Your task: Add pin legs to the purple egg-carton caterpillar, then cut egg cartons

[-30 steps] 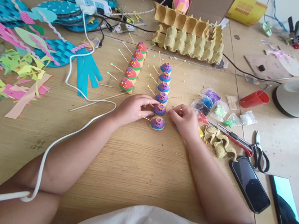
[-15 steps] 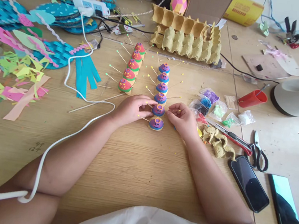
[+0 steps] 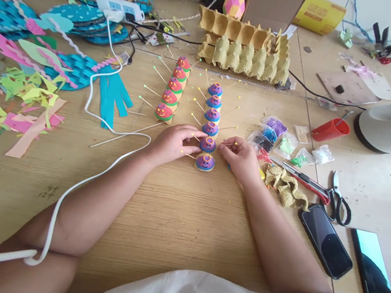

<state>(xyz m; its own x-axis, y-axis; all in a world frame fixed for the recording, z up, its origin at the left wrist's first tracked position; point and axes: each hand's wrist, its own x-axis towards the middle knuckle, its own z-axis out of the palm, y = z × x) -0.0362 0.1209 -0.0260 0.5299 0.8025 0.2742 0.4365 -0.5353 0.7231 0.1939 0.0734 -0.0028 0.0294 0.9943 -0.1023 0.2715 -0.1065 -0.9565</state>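
Head view: right hand (image 3: 239,154) is pinching a thin stick (image 3: 229,144) between thumb and fingers, its yellow bead (image 3: 235,144) pointing out to the right. Purple cup (image 3: 207,144), second from the near end of the purple row (image 3: 212,116), is sitting just left of that grip, small gap showing; stick's inner end is hiding in the fingers, contact can't be told. Stick's long axis is running crosswise to the row, roughly level, while the row is stretching away forward. Left hand (image 3: 170,146) is the closer one, holding the cup's left side, forefinger at back, thumb toward front, another bead stick (image 3: 196,138) poking out between them. Left forearm (image 3: 111,193) and right forearm (image 3: 271,222) are reaching forward, angling inward. Red row (image 3: 173,86) is standing off beyond the left hand
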